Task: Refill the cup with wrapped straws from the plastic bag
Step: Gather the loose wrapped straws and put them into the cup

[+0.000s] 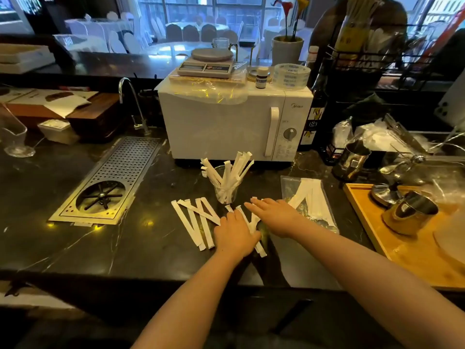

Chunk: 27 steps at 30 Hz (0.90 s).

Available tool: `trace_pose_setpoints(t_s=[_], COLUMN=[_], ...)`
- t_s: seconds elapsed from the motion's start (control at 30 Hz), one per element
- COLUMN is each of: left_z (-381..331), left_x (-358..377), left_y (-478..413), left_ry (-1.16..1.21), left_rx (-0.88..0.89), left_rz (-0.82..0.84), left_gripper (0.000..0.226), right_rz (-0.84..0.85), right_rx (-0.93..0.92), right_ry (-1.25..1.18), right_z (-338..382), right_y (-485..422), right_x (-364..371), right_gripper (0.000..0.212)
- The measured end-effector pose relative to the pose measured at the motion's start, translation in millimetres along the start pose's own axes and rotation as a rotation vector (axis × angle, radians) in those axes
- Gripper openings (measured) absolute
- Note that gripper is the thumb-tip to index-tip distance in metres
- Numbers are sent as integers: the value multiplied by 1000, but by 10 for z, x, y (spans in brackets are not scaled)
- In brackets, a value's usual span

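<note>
A clear cup [225, 192] stands on the dark counter in front of the microwave, with several white wrapped straws [232, 170] sticking up out of it. More wrapped straws [195, 222] lie scattered flat on the counter just in front of the cup. My left hand [235, 235] lies palm down on some of them, fingers spread. My right hand [275, 216] lies flat beside it, fingers pointing left toward the cup's base. The clear plastic bag [292, 188] lies to the right with a few wrapped straws on it.
A white microwave [226, 127] stands behind the cup. A perforated metal rinser tray [130, 162] is set into the counter at the left. A wooden tray [407, 250] with metal jugs [412, 214] sits at the right. A person stands behind the counter at the far right.
</note>
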<state>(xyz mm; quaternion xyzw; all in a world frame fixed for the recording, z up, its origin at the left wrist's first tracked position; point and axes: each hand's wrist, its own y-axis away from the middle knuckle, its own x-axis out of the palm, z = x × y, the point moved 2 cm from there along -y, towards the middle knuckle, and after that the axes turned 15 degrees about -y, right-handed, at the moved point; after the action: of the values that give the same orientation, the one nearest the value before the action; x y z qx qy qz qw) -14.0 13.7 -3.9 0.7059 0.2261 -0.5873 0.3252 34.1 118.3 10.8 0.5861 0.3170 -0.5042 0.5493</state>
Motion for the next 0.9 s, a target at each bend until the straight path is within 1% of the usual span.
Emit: trace_pose_setpoints(t_s=[0.07, 0.2, 0.3, 0.53, 0.73, 0.9], left_z=[-36, -75, -70, -76, -92, -93], left_x=[29, 128, 194, 243, 263, 264], left_y=[-65, -173, -226, -285, -287, -281], left_ry=[20, 58, 47, 47, 2, -19], left_rx=[-45, -105, -150, -194, -176, -177], left_rz=[27, 119, 153, 188, 197, 203], left_gripper=[71, 79, 84, 87, 78, 72], right_rz=[32, 67, 86, 178, 251, 244], right_rx=[-44, -138, -159, -211, -230, -240], right_ry=[57, 161, 169, 155, 139, 140], right_z=[1, -1, -10, 19, 1, 2], right_y=[-106, -367, -503, -666, -690, -700], right_x=[-7, 21, 20, 37, 59, 106], right_gripper=[70, 70, 71, 72, 71, 70])
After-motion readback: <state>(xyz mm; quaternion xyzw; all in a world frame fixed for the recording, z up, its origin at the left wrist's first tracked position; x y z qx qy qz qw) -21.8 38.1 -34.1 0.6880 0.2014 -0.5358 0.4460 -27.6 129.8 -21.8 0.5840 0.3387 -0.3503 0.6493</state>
